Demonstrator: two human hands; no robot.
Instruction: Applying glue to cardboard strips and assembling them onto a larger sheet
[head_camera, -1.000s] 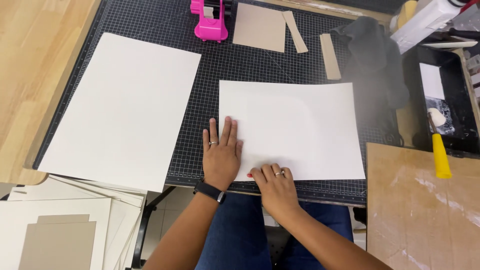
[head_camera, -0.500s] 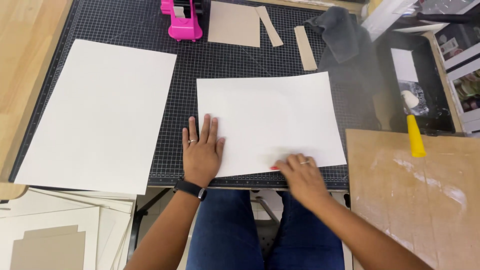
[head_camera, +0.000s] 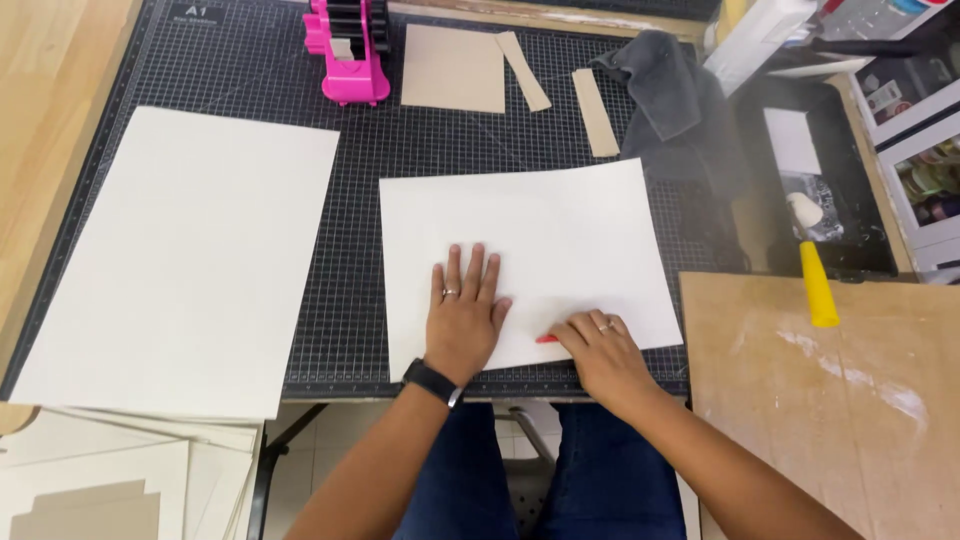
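Surface: wooden worktop (head_camera: 50, 100) w/ black gridded cutting mat (head_camera: 350, 300) on top.
Sheet in hand: white sheet (head_camera: 530, 240) lay mid-mat, near front edge.
Left hand (head_camera: 463, 315): flat on sheet, fingers spread, pressing down; ring + dark wristband.
Right hand (head_camera: 600, 350): at sheet's lower edge, fingers curled round a small red thing (head_camera: 547, 339), mostly hidden; kind not clear.
Larger sheet (head_camera: 190, 260): white, left on mat, apart from the first.
Back of mat: pink tape dispenser (head_camera: 350, 50), tan card square (head_camera: 455, 68), two tan strips (head_camera: 560, 90), grey cloth (head_camera: 670, 90).
Right side: black tray (head_camera: 860, 200) w/ white slip; yellow-handled tool (head_camera: 812, 270); brown board (head_camera: 830, 400), cut off by frame.
Labels: white corner mark on mat, boxes at far right; too small/cropped to make out.
Lower left: stacked pale sheets (head_camera: 100, 470), partly cut off.
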